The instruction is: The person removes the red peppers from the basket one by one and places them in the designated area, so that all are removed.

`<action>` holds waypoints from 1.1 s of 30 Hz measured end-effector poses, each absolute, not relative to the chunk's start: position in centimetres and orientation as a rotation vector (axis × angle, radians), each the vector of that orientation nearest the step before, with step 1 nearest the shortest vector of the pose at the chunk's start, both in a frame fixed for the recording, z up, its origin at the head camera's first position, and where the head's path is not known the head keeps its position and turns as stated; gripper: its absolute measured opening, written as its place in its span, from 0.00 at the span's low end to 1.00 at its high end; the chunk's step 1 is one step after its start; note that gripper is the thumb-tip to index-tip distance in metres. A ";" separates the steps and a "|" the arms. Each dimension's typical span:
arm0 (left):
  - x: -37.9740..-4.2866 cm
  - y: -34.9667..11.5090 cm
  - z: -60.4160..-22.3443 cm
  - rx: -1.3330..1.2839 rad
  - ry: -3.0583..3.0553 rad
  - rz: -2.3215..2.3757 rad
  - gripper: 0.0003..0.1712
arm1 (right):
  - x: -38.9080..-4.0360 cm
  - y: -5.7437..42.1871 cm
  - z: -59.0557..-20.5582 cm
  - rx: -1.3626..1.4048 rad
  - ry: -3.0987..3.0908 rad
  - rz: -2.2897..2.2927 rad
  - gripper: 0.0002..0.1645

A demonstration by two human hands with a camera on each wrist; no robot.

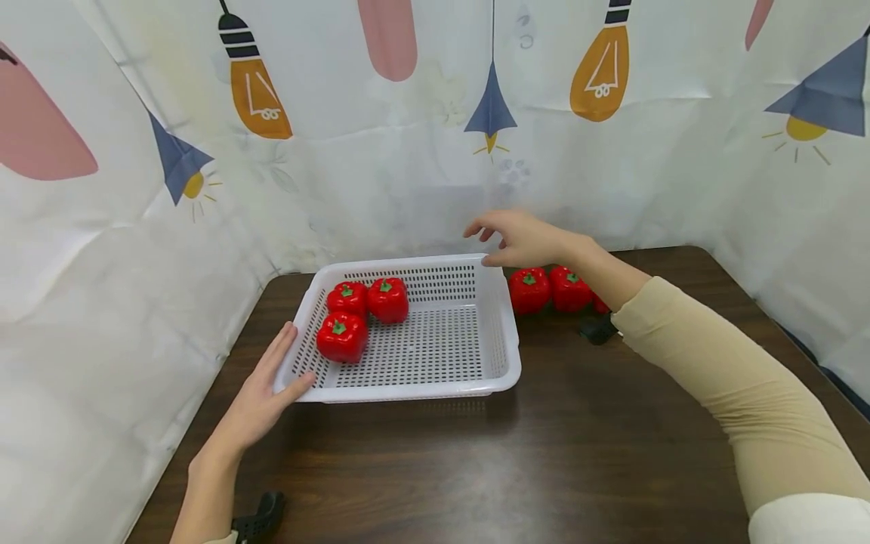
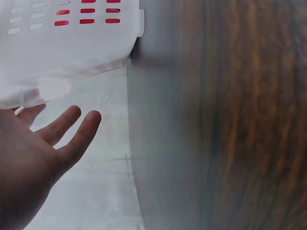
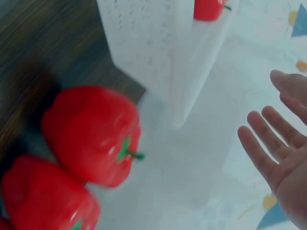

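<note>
A white perforated basket (image 1: pixel 506 332) stands on the table with three red bell peppers inside, at its left: one bell pepper (image 1: pixel 342 338) in front, another bell pepper (image 1: pixel 347 298) behind it and a third bell pepper (image 1: pixel 388 301) beside that. My left hand (image 1: pixel 261 397) rests on the basket's left rim, fingers extended; in the left wrist view they spread beneath the rim. My right hand (image 1: pixel 523 238) hovers empty above the basket's back right corner, its fingers apart in the right wrist view. Below it, outside the basket, sit a bell pepper (image 3: pixel 93 134) and a neighbouring bell pepper (image 3: pixel 48 196).
Partly hidden by my right forearm, another red pepper (image 1: pixel 601 305) shows at the row's end. A black object (image 1: pixel 598 330) lies under that wrist. The dark wooden table (image 1: pixel 408 468) meets a patterned white curtain (image 1: pixel 381 181) at its back and left.
</note>
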State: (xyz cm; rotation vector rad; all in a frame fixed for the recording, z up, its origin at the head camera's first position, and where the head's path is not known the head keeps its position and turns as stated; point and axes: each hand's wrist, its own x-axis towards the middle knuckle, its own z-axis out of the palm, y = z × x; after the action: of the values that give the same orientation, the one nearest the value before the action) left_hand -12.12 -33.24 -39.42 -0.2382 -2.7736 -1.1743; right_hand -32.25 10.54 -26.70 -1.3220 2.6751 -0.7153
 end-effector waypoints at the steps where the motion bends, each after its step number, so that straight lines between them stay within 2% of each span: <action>1: -12.1 -33.2 -39.4 -0.239 -2.776 -1.172 0.51 | -32.2 9.9 -26.7 -1.328 2.668 -0.704 0.29; 21: -11.9 -33.4 -39.0 -0.252 -2.787 -1.141 0.51 | -31.9 0.2 -27.9 -1.442 2.518 -0.581 0.31; 33: -12.1 -33.4 -39.4 -0.290 -2.754 -1.182 0.50 | -32.3 -2.4 -29.5 -1.382 2.471 -0.538 0.34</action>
State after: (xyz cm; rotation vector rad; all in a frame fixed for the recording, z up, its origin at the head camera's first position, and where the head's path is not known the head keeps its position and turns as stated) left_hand -12.14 -33.41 -39.38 -0.2897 -2.7542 -1.1817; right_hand -32.33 -2.41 -29.50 -1.3819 2.4708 -0.5381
